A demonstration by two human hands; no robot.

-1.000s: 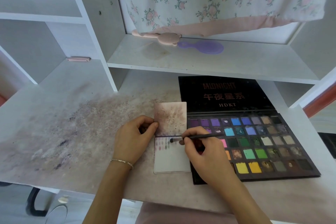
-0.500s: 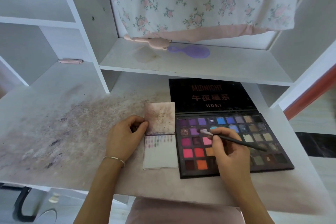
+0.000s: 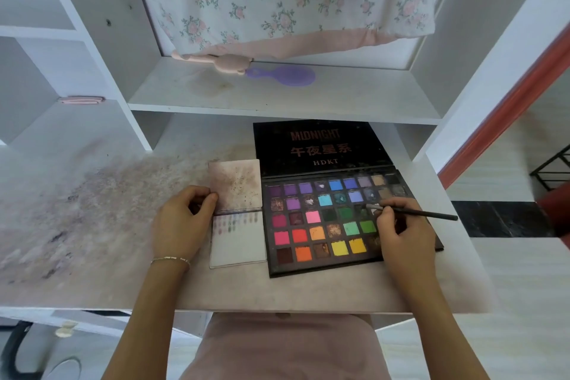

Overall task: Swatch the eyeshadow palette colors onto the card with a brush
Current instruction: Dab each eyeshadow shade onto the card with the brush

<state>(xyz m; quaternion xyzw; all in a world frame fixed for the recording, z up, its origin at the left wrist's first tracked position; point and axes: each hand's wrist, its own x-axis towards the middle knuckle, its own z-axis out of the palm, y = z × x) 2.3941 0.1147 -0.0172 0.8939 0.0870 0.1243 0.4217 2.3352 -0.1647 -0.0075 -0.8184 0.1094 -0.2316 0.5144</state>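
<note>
Right grip (image 3: 398, 225) brush (image 3: 422, 213) over palette (image 3: 308, 268)

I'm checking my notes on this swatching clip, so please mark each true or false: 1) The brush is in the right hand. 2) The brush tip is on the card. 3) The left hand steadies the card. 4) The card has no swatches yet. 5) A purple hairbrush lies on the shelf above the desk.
1) True. The right hand grips the brush.
2) False. The brush tip is over the palette, among the pans near its right side, not on the card.
3) True. The left hand pinches the card's left edge.
4) False. A row of small swatches already runs along the top of the card's lower page.
5) True. The purple hairbrush lies on the shelf.
</note>
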